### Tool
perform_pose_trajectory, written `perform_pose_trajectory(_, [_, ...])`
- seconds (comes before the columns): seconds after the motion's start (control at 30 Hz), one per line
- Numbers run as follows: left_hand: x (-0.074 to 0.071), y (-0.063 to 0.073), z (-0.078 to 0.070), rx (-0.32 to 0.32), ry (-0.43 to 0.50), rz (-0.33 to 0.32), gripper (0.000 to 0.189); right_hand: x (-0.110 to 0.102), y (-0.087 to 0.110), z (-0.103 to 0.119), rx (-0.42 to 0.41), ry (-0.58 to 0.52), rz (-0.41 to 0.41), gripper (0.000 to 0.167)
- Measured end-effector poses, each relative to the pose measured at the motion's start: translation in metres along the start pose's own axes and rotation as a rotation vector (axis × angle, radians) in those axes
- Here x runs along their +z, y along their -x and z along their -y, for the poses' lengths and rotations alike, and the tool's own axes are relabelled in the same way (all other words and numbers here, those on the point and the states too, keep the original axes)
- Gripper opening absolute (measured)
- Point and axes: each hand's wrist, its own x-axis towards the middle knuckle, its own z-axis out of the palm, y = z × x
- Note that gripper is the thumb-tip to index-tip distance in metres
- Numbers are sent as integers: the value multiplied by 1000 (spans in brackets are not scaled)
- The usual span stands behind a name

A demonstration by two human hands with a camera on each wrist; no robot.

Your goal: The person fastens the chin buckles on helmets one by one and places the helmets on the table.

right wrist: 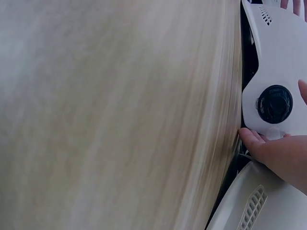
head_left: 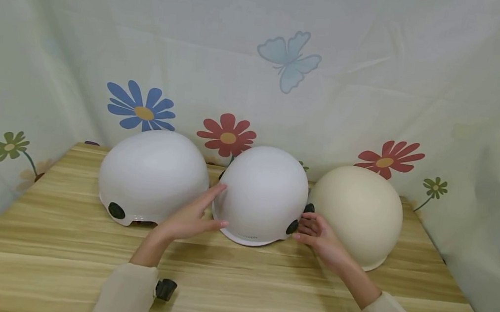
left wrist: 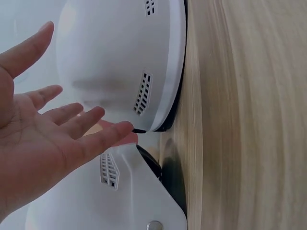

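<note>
Three helmets stand in a row on the wooden table. The middle white helmet [head_left: 261, 196] lies between both hands. At its left side is my left hand [head_left: 191, 218], fingers and thumb spread with nothing in the grasp; the left wrist view shows the palm turned toward the vented shell [left wrist: 115, 62]. My right hand [head_left: 320, 239] reaches into the gap on the other side, fingers loosely bent close to the round black side disc [head_left: 292, 227]. In the right wrist view its fingertips are low at the helmet's lower edge, below the black disc [right wrist: 275, 104].
Another white helmet [head_left: 154, 177] with a black side disc sits at the left. A cream helmet [head_left: 356, 212] is close behind the right hand. A flower-printed cloth [head_left: 187, 56] hangs behind the table [head_left: 238, 289]. Small black devices are strapped at both wrists.
</note>
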Motion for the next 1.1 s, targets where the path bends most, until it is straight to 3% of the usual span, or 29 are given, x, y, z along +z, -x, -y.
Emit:
perform_pose_trajectory(0.43, [3,1,-5,-16,-31,46,84,3,-1,-1,-11,-41,-21,57])
perform_pose_trajectory(0.63, [-1,2,-6,31,-52,4,81,5,4,6,-48,-20,-17,60])
perform_pose_trajectory(0.8, [-4,1,-13,82,-39,-56,76,8,9,27,-133,-38,-66,60])
perform_pose_trajectory(0.93, [-4,1,-18,40,21,-50,77,7,14,46,-227,-6,-77,57])
perform_pose_trajectory(1.1, [-2,2,-21,-5,78,-58,80,3,17,61,-321,-44,12,55])
